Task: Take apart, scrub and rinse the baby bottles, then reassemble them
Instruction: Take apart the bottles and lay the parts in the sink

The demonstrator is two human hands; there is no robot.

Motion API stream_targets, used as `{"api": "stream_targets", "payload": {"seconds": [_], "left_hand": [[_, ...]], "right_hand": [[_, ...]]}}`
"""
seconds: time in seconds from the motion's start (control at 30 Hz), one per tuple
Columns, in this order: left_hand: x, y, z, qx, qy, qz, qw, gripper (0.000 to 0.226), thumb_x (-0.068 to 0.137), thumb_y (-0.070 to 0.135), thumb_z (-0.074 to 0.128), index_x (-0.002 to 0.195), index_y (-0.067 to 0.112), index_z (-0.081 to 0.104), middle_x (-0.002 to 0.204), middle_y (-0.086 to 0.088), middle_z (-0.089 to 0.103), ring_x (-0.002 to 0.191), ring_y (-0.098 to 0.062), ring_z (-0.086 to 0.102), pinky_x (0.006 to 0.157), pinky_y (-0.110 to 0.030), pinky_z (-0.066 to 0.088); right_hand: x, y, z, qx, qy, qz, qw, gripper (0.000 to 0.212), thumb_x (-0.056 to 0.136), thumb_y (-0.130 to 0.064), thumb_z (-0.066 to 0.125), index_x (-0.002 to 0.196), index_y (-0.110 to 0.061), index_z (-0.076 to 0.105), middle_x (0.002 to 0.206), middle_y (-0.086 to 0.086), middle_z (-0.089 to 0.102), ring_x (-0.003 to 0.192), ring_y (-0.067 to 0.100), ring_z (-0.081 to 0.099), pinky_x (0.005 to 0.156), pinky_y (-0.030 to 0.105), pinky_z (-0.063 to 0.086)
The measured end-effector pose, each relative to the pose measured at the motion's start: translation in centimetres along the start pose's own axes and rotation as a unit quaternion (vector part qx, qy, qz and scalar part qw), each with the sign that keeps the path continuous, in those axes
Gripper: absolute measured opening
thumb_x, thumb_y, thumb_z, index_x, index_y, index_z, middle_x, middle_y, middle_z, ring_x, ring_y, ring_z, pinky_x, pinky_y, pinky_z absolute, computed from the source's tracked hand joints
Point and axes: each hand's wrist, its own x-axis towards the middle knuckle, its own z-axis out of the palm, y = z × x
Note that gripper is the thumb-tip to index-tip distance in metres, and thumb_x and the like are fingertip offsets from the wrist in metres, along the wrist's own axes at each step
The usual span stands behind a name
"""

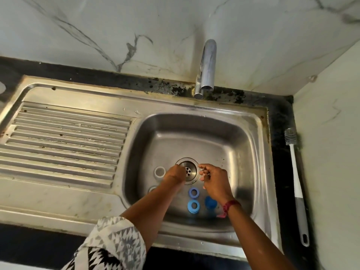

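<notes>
Above the drain (190, 171), left hand (174, 174) and right hand (214, 182) curled, grip contents unclear

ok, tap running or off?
Off, it seems: no stream falls from the faucet spout, and the sink basin under it shows no running water or splash.

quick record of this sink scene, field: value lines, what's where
sink: stainless steel sink basin
loose parts: white plastic ring, far blue plastic ring, near blue plastic ring, dark blue plastic cap
left hand: over round metal drain, grip unclear
right hand: fingers curled, beside drain, grip unclear
brush: white-and-grey bottle brush on black counter, right of basin
</notes>
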Motion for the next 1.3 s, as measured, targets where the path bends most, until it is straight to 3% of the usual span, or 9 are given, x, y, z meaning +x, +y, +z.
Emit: {"api": "stream_targets", "payload": {"seconds": [0.23,0.33,0.53,0.67,0.8,0.97,1.07,1.13,1.3], "left_hand": [[-0.8,-0.2,-4.4,0.005,-0.011,0.024,1.000,0.033,0.087,0.008,0.070,0.120,0.005,0.067,0.122,-0.010,0.068,0.113,-0.025,0.064,0.094,-0.029,0.050],[-2.2,-2.1,-7.0,-0.077,0.024,0.026,0.996,0.042,0.080,0.009,0.075,0.122,0.015,0.070,0.121,-0.001,0.068,0.109,-0.018,0.065,0.094,-0.024,0.051],[-7.1,-6.7,-9.5,-0.217,0.099,0.020,0.971,0.034,0.088,0.016,0.069,0.122,0.017,0.069,0.116,0.000,0.071,0.106,-0.016,0.067,0.090,-0.017,0.045],[-10.1,-10.9,-10.1,-0.346,0.162,-0.019,0.924,0.026,0.086,0.001,0.067,0.110,0.012,0.071,0.089,0.002,0.068,0.080,-0.021,0.072,0.073,-0.036,0.062],[-12.6,-16.5,-10.6,-0.378,0.252,-0.035,0.890,0.022,0.081,0.004,0.066,0.100,0.011,0.075,0.078,-0.001,0.071,0.071,-0.025,0.073,0.073,-0.041,0.062],[-15.4,-23.7,-11.1,-0.462,0.301,-0.047,0.833,0.020,0.077,0.015,0.058,0.085,0.029,0.069,0.063,0.009,0.067,0.069,-0.022,0.073,0.074,-0.047,0.061],[-16.8,-28.1,-11.8,-0.485,0.318,-0.047,0.813,0.024,0.082,0.008,0.059,0.087,0.031,0.068,0.064,0.009,0.066,0.068,-0.020,0.072,0.075,-0.047,0.060],[-17.5,-31.3,-12.5,-0.490,0.333,-0.053,0.804,0.024,0.083,0.009,0.060,0.092,0.028,0.070,0.068,0.005,0.070,0.068,-0.018,0.072,0.076,-0.045,0.060],[-18.0,-38.1,-15.1,-0.479,0.376,-0.064,0.791,0.020,0.086,0.017,0.064,0.091,0.036,0.067,0.074,0.005,0.072,0.072,-0.015,0.071,0.076,-0.042,0.059]], "right_hand": [[0.1,-1.6,-0.5,-0.002,0.021,-0.040,0.999,0.036,0.092,0.006,0.053,0.119,-0.011,0.070,0.104,0.004,0.073,0.094,0.016,0.067,0.090,0.034,0.057],[0.0,-2.9,0.0,-0.012,0.015,-0.061,0.998,0.032,0.092,0.001,0.059,0.119,-0.013,0.070,0.113,0.003,0.073,0.103,0.016,0.067,0.093,0.020,0.051],[-0.8,-6.9,2.6,-0.028,-0.016,-0.126,0.991,0.032,0.092,-0.002,0.059,0.120,-0.014,0.070,0.112,0.002,0.073,0.101,0.014,0.067,0.091,0.015,0.047],[-1.2,-10.2,4.4,-0.015,-0.015,-0.159,0.987,0.030,0.090,-0.006,0.063,0.116,-0.018,0.072,0.109,-0.001,0.074,0.090,0.006,0.067,0.076,-0.004,0.038],[-1.9,-14.4,6.5,-0.016,-0.015,-0.189,0.982,0.030,0.091,-0.011,0.063,0.119,-0.018,0.071,0.109,-0.001,0.074,0.092,0.006,0.065,0.077,0.000,0.039],[-3.0,-20.2,11.1,-0.009,-0.028,-0.202,0.979,0.029,0.092,-0.010,0.063,0.120,-0.014,0.070,0.086,-0.004,0.069,0.065,-0.013,0.058,0.065,-0.003,0.038],[-3.3,-24.1,14.4,-0.007,-0.030,-0.212,0.977,0.029,0.092,-0.012,0.063,0.120,-0.015,0.069,0.099,-0.005,0.070,0.070,-0.011,0.060,0.072,0.001,0.046],[-3.4,-27.1,16.8,-0.022,-0.027,-0.228,0.973,0.029,0.092,-0.015,0.064,0.121,-0.016,0.069,0.108,-0.005,0.070,0.082,-0.004,0.061,0.076,-0.003,0.042],[-2.8,-33.2,22.1,-0.022,-0.035,-0.247,0.968,0.031,0.093,-0.019,0.066,0.124,-0.015,0.067,0.109,-0.002,0.071,0.086,0.001,0.062,0.079,0.002,0.044]]}}
